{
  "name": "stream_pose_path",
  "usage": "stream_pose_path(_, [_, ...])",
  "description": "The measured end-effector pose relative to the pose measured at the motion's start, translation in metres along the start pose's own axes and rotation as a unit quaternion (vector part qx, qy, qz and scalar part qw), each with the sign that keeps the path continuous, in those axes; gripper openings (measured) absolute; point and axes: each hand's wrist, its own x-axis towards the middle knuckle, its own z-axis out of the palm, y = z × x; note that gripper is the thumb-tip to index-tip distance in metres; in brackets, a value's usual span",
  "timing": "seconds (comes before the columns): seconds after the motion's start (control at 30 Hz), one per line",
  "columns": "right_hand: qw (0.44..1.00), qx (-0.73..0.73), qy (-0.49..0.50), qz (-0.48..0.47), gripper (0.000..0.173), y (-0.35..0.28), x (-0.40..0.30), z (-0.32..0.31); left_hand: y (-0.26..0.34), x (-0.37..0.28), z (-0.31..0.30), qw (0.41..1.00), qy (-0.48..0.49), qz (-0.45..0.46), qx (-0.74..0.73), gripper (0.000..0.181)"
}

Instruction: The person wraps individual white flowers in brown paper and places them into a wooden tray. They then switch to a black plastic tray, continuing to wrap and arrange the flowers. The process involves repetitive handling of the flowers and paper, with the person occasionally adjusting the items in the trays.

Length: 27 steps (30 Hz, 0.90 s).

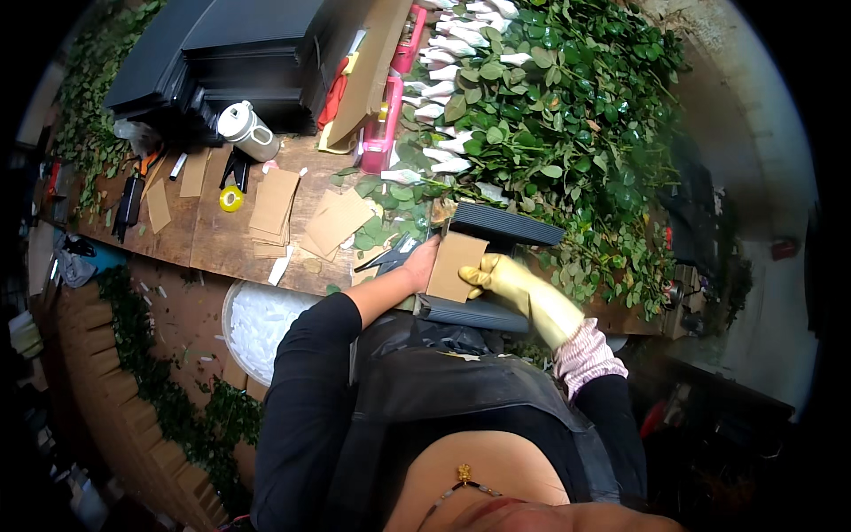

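Note:
My right hand (pixel 490 274), in a pale yellow rubber glove, grips a small brown cardboard rectangle (pixel 455 266) by its right edge. At the card's left edge is my bare left hand (pixel 420 263); its fingers are largely hidden, so its hold cannot be told. Folded dark corrugated sheet lies around the card, with one raised panel (pixel 508 224) beyond it and another panel (pixel 472 314) nearer my apron. Just left of my left hand, a dark tool (pixel 392 258), its kind unclear, rests on the wooden table (pixel 226 229).
Leafy stems (pixel 565 120) with white-netted heads (pixel 449 90) pile up beyond my hands. Cardboard pieces (pixel 272 206), yellow tape (pixel 231 198), a white-lidded bottle (pixel 247 132), pink baskets (pixel 382 130) and stacked black sheets (pixel 246 33) stand leftward. A tub of white pieces (pixel 262 326) sits below the table edge.

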Motion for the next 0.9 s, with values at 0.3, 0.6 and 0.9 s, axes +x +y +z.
stream_pose_path(0.3, [0.989,-0.137,-0.053,0.019,0.046,0.043,0.073,-0.027,0.041,-0.059,-0.076,0.906,-0.011,-0.029,0.423,0.088])
stream_pose_path(0.6, [0.936,-0.345,0.018,0.067,0.057,0.02,0.062,-0.012,0.047,-0.015,-0.04,0.971,0.002,-0.016,0.238,0.033])
stream_pose_path(0.9, [0.88,-0.432,-0.048,-0.19,0.053,0.013,-0.082,-0.022,0.065,-0.004,-0.041,0.962,-0.087,-0.078,0.249,0.064])
